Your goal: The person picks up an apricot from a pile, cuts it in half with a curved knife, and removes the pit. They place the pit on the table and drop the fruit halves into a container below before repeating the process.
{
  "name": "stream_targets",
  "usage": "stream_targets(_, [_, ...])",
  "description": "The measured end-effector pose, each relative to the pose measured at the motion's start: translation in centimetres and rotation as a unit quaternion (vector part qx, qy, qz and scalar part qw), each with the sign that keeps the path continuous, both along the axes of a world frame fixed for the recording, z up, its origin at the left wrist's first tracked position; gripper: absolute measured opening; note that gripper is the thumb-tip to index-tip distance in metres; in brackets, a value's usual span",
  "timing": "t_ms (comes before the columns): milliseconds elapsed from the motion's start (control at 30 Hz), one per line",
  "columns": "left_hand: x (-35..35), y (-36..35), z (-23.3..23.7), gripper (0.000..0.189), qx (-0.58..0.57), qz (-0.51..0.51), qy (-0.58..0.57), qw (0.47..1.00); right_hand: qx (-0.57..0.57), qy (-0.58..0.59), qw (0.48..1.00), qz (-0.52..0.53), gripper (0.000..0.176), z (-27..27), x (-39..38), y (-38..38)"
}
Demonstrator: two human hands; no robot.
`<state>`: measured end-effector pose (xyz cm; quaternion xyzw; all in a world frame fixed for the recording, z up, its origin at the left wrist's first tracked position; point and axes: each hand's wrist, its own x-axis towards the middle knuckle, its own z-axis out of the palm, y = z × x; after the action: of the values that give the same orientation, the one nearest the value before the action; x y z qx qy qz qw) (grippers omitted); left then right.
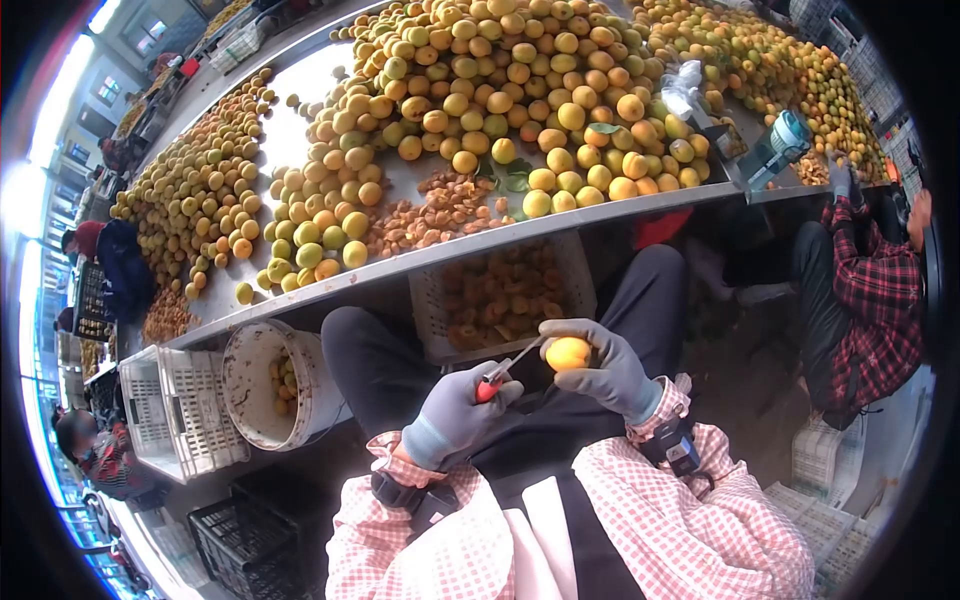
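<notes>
My left hand (452, 412), in a grey glove, is closed around the red handle of a small knife (487, 388). The knife's thin blade points up and right, its tip close to the fingers of my other hand. My right hand (612, 372), gloved too, grips a yellow-orange apricot (568, 354) between thumb and fingers. Both hands are over my lap. Just beyond them, a white crate (430, 318) between my knees holds many opened apricot pieces (505, 290).
A metal-edged table (400, 268) carries heaps of whole apricots (480, 80) and a pile of brown pits (440, 210). A teal-lidded bottle (785, 140) stands on its right side. At left are a white bucket (245, 390) and crates (165, 410). A person in plaid (875, 280) sits at right.
</notes>
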<state>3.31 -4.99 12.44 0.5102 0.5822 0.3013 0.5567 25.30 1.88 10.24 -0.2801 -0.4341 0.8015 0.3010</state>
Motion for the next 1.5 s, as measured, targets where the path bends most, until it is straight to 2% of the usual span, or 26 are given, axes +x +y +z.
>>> stream_targets(33, [0.0, 0.0, 0.0, 0.009, -0.001, -0.001, 0.000, 1.000, -0.001, 0.000, 1.000, -0.001, 0.065, -0.1, 0.1, -0.1])
stream_targets(100, [-0.1, 0.0, -0.1, 0.011, 0.089, -0.060, 0.054, 0.993, 0.013, 0.016, 0.999, 0.039, 0.059, -0.2, 0.2, -0.5])
stream_targets(233, [0.5, 0.0, 0.9, 0.018, 0.107, -0.073, 0.109, 0.986, 0.083, -0.045, 0.994, 0.054, 0.053, -0.3, 0.2, -0.8])
stream_targets(300, [0.4, -0.2, 0.4, 0.029, 0.159, -0.081, 0.134, 0.975, 0.093, -0.014, 0.994, 0.050, 0.047, -0.1, 0.0, -0.8])
stream_targets(400, [0.4, -0.4, 0.9, 0.031, 0.165, -0.096, 0.162, 0.968, 0.086, 0.039, 0.995, 0.038, 0.047, -0.3, -0.3, -0.8])
stream_targets(467, [0.3, -0.5, 0.8, 0.029, 0.161, -0.107, 0.170, 0.966, 0.170, 0.054, 0.984, 0.032, 0.047, -0.2, -0.8, -0.8])
stream_targets(500, [0.3, -0.5, 0.7, 0.027, 0.156, -0.118, 0.179, 0.964, 0.169, 0.054, 0.984, 0.032, 0.047, -0.3, -1.0, -0.9])
stream_targets(567, [0.1, -0.7, -0.1, 0.027, 0.158, -0.131, 0.168, 0.964, 0.097, 0.094, 0.990, 0.041, 0.045, -0.6, -1.3, -1.5])
stream_targets(600, [0.1, -0.8, -0.3, 0.027, 0.160, -0.144, 0.158, 0.964, 0.097, 0.094, 0.990, 0.041, 0.045, -0.6, -1.4, -1.7])
stream_targets(667, [0.3, -1.0, -0.3, 0.030, 0.152, -0.139, 0.160, 0.965, -0.030, 0.114, 0.991, 0.061, 0.048, -0.5, -1.6, -2.0])
stream_targets(833, [0.3, -1.6, -0.6, 0.033, 0.142, -0.119, 0.160, 0.970, -0.028, 0.148, 0.986, 0.071, 0.047, -0.3, -1.5, -1.8])
stream_targets(1000, [0.4, -2.3, -1.6, 0.026, 0.116, -0.095, 0.136, 0.979, -0.058, 0.159, 0.982, 0.079, 0.047, -0.1, -1.7, -1.9])
stream_targets(1167, [0.5, -2.7, -2.0, 0.022, 0.117, -0.111, 0.174, 0.971, -0.176, 0.151, 0.971, 0.063, 0.043, 1.0, -1.9, -2.1])
stream_targets(1300, [0.6, -2.5, -2.6, 0.020, 0.140, -0.096, 0.186, 0.968, -0.092, 0.159, 0.980, 0.079, 0.044, 0.0, -2.3, -2.1])
stream_targets(1367, [0.7, -2.3, -3.4, 0.020, 0.136, -0.080, 0.174, 0.972, 0.012, 0.105, 0.992, 0.067, 0.044, -0.2, -2.7, -2.2])
stream_targets(1500, [0.9, -2.0, -4.9, 0.021, 0.146, -0.038, 0.166, 0.975, -0.018, 0.125, 0.990, 0.056, 0.043, 0.2, -3.2, -1.7])
